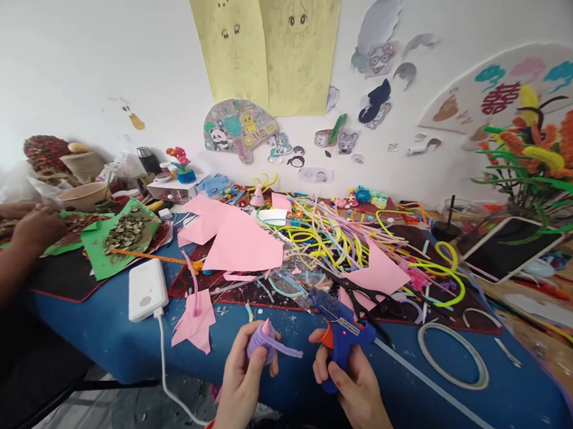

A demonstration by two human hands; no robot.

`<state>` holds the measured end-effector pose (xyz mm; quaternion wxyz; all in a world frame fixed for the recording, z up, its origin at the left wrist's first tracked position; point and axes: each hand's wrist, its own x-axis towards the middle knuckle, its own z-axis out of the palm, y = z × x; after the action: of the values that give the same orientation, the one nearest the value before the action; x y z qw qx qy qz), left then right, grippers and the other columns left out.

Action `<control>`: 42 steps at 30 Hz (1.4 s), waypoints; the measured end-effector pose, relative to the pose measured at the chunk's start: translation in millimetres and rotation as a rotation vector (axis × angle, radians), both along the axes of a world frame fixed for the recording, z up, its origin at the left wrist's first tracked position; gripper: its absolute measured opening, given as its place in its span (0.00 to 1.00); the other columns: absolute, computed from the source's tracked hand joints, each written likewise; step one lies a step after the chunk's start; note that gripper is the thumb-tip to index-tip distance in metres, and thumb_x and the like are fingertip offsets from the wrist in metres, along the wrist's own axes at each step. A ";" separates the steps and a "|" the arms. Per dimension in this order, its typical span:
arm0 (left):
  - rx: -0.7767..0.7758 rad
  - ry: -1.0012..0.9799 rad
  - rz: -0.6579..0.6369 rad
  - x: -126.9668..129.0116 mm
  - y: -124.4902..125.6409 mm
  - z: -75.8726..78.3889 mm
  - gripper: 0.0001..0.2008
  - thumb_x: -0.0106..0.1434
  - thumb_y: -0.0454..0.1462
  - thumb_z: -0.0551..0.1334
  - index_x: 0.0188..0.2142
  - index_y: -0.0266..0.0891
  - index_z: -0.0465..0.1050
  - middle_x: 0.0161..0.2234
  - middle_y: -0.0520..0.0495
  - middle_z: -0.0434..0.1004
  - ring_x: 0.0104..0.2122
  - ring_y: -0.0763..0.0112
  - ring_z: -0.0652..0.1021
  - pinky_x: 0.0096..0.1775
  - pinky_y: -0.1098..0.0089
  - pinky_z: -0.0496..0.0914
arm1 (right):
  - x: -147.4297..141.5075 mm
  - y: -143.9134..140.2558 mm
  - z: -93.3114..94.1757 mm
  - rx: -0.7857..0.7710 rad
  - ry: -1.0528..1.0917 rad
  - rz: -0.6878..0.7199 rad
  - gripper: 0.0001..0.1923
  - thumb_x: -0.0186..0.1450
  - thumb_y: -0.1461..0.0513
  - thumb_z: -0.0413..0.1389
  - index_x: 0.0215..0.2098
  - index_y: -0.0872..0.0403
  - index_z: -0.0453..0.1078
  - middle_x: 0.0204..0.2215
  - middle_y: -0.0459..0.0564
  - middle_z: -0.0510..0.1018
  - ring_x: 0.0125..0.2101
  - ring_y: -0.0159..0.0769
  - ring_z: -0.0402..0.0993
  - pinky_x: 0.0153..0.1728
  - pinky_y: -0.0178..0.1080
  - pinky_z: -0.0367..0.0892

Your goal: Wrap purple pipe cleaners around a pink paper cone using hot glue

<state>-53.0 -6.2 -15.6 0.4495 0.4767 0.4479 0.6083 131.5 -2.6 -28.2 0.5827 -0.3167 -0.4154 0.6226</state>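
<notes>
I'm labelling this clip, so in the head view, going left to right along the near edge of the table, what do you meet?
White power bank → pink paper scrap → left hand holding a purple pipe-cleaner cone → right hand gripping a blue glue gun → white ring of cord.

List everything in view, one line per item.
glue gun: 1, blue with orange trigger, in right hand.
pipe-cleaner cone: 1, purple, in left hand.
power bank: 1, white, on blue table, cable hanging off edge.
pink paper: several sheets and scraps, table centre.
pipe cleaners: many, mixed colours, heaped centre-right.
scissors: 1, black, behind glue gun.
tablet: 1, dark screen, right.
pipe-cleaner flowers: 1 bunch, orange, yellow, green, far right.
green paper: 1 sheet, holding dried bits, left.
yellow drawings: 2, on wall.
co-worker's hands: far left.
left hand: fingers around cone.
right hand: gripping glue gun.
</notes>
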 end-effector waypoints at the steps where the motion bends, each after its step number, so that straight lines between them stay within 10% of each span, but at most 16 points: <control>1: -0.002 -0.016 -0.023 1.6 -0.6 1.3 0.15 0.72 0.48 0.59 0.48 0.41 0.73 0.38 0.47 0.79 0.23 0.74 0.73 0.33 0.68 0.70 | 0.9 -0.2 -2.3 0.012 -0.004 0.005 0.18 0.68 0.48 0.61 0.49 0.50 0.74 0.27 0.47 0.75 0.28 0.38 0.70 0.33 0.43 0.66; 9: -0.091 -0.165 -0.017 12.6 -9.2 8.2 0.18 0.71 0.53 0.59 0.49 0.42 0.68 0.28 0.53 0.72 0.24 0.72 0.70 0.33 0.69 0.65 | -0.6 5.4 -18.9 0.006 0.082 0.121 0.24 0.68 0.42 0.56 0.33 0.53 0.76 0.19 0.42 0.64 0.14 0.27 0.55 0.16 0.33 0.52; 22: -0.017 0.026 0.078 7.0 -14.7 -0.2 0.14 0.69 0.46 0.64 0.51 0.43 0.70 0.50 0.43 0.73 0.39 0.64 0.76 0.45 0.65 0.71 | -2.4 4.0 -39.0 0.042 -0.083 -0.038 0.33 0.55 0.32 0.61 0.29 0.53 0.78 0.17 0.46 0.70 0.14 0.30 0.58 0.16 0.37 0.57; 42: -0.001 0.051 0.141 5.4 -17.3 -1.5 0.16 0.67 0.44 0.66 0.51 0.41 0.72 0.48 0.39 0.75 0.48 0.53 0.78 0.44 0.62 0.74 | -3.2 4.1 -22.6 0.148 -0.179 -0.069 0.31 0.64 0.34 0.55 0.25 0.52 0.70 0.19 0.45 0.66 0.18 0.33 0.60 0.19 0.37 0.58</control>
<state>-47.6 -23.5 -17.1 0.3941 0.4591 0.4923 0.6258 128.3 1.5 -50.8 0.5861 -0.3415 -0.4995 0.5389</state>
